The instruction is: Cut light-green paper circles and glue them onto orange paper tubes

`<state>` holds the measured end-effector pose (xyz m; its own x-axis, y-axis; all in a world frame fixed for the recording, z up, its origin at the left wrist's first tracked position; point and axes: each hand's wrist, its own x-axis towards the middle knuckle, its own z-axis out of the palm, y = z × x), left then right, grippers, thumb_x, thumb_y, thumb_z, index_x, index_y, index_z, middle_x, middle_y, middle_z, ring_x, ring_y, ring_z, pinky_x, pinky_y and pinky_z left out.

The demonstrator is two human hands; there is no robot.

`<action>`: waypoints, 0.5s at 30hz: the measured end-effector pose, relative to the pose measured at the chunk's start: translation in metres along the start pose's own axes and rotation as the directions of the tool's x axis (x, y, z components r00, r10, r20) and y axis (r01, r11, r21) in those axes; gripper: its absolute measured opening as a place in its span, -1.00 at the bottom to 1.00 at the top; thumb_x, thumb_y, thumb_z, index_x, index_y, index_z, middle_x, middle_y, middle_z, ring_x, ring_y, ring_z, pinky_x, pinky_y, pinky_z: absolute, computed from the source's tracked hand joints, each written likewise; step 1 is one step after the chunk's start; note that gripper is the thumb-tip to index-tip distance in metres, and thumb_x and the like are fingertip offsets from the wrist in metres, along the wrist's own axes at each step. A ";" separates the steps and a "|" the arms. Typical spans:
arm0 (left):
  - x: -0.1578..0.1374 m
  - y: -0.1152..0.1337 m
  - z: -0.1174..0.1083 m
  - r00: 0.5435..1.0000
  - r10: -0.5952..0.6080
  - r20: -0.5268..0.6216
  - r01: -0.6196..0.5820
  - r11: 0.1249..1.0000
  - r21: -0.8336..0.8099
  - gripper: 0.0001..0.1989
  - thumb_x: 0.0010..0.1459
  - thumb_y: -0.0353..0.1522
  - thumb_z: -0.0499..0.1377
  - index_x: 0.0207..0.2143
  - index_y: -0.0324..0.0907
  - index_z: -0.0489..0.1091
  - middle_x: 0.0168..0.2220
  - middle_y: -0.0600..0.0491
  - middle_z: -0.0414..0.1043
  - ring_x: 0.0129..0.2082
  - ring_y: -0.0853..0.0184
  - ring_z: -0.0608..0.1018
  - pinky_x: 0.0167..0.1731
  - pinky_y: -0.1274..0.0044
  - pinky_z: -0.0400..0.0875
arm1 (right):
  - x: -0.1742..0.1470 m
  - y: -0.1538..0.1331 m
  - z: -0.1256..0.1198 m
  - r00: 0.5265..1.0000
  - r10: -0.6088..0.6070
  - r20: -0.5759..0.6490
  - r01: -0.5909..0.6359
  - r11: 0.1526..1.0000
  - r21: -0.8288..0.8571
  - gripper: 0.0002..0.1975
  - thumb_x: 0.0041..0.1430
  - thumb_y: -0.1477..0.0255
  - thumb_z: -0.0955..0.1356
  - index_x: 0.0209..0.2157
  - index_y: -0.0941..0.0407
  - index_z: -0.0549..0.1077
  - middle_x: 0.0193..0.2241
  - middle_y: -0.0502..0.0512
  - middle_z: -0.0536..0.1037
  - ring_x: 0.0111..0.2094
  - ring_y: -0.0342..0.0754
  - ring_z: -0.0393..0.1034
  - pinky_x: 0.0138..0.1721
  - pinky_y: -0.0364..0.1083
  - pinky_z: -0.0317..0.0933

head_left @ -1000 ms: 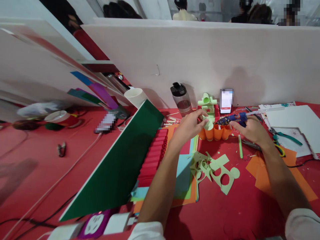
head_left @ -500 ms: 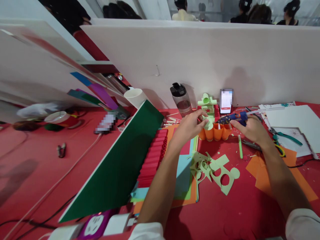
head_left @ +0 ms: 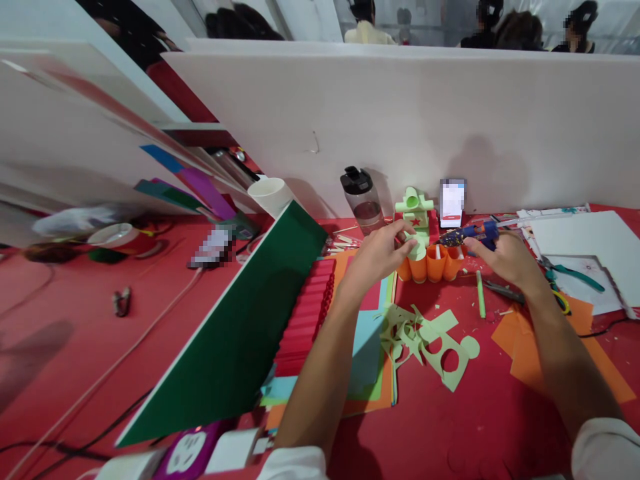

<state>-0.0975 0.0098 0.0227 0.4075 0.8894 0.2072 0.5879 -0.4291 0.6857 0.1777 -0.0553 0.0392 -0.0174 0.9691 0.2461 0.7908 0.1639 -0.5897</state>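
1. Shifting slightly rightward, the hot glue gun (head_left: 475, 233) has been drawn back from the orange tubes (head_left: 437, 268); a pause in gluing is suggested.
2. Its handle is enclosed by the right hand (head_left: 510, 261), nozzle pointed left.
3. The left hand (head_left: 381, 252) is arched at the tube-top green disc (head_left: 418, 251), fingers narrowed; pinching cannot be confirmed.

Glue gun (head_left: 467, 234) partly hidden.

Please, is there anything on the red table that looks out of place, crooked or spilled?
Two things look untidy. The green board sits at a slant beside the red folded paper. Cut green paper scraps lie loose in a heap nearer the person than the orange tubes. I see no spilled liquid.
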 end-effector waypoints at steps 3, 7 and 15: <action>0.000 0.002 -0.001 1.000 -0.016 0.006 0.016 1.000 0.007 -0.89 0.34 -0.31 0.21 -0.11 -0.09 0.48 -0.32 0.08 0.55 -0.36 0.27 0.54 -0.39 0.48 0.28 | 0.000 0.002 -0.001 1.000 0.011 -0.003 -0.011 1.000 0.006 -0.51 0.32 -0.09 0.36 -0.45 0.01 0.54 -0.49 0.11 0.63 -0.34 0.16 0.56 -0.30 0.03 0.27; -0.001 0.003 -0.002 1.000 -0.008 0.006 0.008 1.000 0.002 -0.89 0.34 -0.29 0.20 -0.12 -0.09 0.47 -0.33 0.07 0.55 -0.37 0.27 0.52 -0.40 0.48 0.27 | 0.001 0.003 -0.002 0.999 0.036 0.002 -0.036 0.999 -0.008 -0.51 0.31 -0.11 0.36 -0.41 0.01 0.56 -0.46 0.12 0.63 -0.36 0.16 0.54 -0.32 0.03 0.25; 0.000 0.004 -0.002 0.999 -0.030 0.024 0.030 1.000 0.009 -0.86 0.34 -0.28 0.20 -0.09 -0.08 0.47 -0.31 0.07 0.55 -0.36 0.26 0.54 -0.38 0.48 0.29 | 0.001 0.004 -0.006 1.000 0.024 -0.016 -0.024 0.999 -0.045 -0.50 0.32 -0.07 0.35 -0.47 0.03 0.50 -0.51 0.12 0.58 -0.39 0.12 0.49 -0.30 0.01 0.23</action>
<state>-0.0966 0.0080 0.0270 0.4060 0.8980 0.1696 0.6065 -0.4036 0.6850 0.1843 -0.0553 0.0420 0.0111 0.9696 0.2444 0.8175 0.1319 -0.5606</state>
